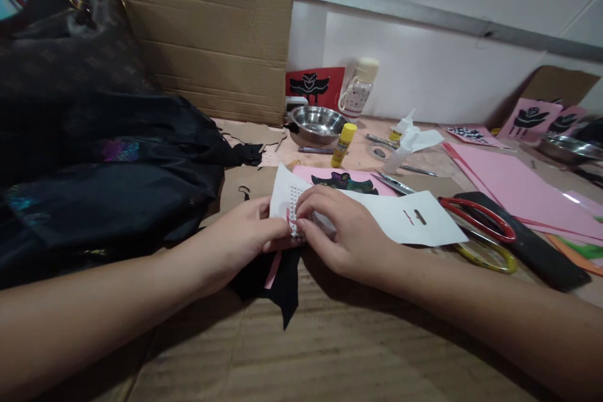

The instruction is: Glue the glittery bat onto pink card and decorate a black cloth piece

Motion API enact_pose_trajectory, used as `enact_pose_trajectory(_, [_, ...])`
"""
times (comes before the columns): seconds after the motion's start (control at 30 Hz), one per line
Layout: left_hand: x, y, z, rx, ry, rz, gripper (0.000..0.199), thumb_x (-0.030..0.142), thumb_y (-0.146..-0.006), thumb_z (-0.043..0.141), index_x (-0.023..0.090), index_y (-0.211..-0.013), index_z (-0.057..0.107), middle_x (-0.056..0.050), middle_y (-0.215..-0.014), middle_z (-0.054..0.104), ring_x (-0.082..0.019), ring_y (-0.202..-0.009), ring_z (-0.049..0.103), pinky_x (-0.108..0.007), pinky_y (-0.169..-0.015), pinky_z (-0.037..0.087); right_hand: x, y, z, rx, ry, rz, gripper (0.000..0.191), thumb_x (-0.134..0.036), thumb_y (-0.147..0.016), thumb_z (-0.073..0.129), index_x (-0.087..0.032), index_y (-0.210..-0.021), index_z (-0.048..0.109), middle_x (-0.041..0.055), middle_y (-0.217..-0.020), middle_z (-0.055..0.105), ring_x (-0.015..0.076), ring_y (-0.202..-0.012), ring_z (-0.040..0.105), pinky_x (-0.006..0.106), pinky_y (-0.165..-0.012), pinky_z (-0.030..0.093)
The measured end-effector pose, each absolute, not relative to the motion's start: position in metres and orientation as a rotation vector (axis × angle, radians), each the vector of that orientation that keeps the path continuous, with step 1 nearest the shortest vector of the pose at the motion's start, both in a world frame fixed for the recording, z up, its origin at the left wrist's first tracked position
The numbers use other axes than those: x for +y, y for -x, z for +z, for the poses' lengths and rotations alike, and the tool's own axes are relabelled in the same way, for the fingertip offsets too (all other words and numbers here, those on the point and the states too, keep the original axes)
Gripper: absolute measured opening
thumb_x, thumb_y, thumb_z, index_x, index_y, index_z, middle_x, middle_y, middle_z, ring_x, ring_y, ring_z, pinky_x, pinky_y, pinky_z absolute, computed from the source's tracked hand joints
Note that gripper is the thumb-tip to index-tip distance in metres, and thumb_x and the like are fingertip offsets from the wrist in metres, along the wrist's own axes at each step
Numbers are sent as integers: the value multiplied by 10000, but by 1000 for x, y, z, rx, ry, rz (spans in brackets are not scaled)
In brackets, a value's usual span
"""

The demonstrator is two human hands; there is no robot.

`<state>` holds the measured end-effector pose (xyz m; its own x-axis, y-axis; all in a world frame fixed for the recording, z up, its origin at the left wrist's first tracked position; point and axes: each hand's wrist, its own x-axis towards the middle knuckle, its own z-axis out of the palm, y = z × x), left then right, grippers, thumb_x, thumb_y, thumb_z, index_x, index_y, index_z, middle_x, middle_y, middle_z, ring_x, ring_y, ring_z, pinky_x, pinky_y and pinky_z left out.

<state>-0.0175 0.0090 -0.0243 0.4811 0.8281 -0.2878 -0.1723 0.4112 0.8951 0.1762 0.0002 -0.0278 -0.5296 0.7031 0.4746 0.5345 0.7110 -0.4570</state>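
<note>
My left hand (252,224) grips the left edge of a white sheet of pearl stickers (277,191), tilted up with its rows of small pearls facing me. Thumb and fingers of my right hand (332,223) are pinched together at the pearl rows. Whether a single pearl is between those fingertips is hidden. Below my hands lies a black cut-out piece (287,292) with a pink strip on it. Just beyond them, a black shape with a shiny sheen (346,183) rests on pink card. A white header card with a slot (400,217) extends right from behind my right hand.
Red-handled scissors (485,217) lie over a black case (537,251) at right, near pink sheets (513,185). A glue stick (343,146), a metal bowl (318,124) and a bottle (358,91) stand behind. Black shiny fabric (117,182) fills the left.
</note>
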Motion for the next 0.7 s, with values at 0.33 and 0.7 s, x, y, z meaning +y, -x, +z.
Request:
enact_pose_trajectory(0.33, [9,14,-22,879,-876,787,270,105,-659,851,164,-916,794,-71,-949,842,-250,-987,806,-269,-881,642,17,-178,-32,-1702,1113,1089,135,-309,-953,625,-198,-877,617,23,-863,683,175,-796,646,299,-719,529])
enact_pose_trajectory(0.7, [9,12,-18,983,-766,796,310,-3,-763,674,137,-1007,806,-105,-1029,845,-235,-901,808,-318,-893,665,15,-183,-30,-2132,1081,415,101,-214,-997,609,-200,-902,637,36,-868,726,171,-771,638,286,-708,486])
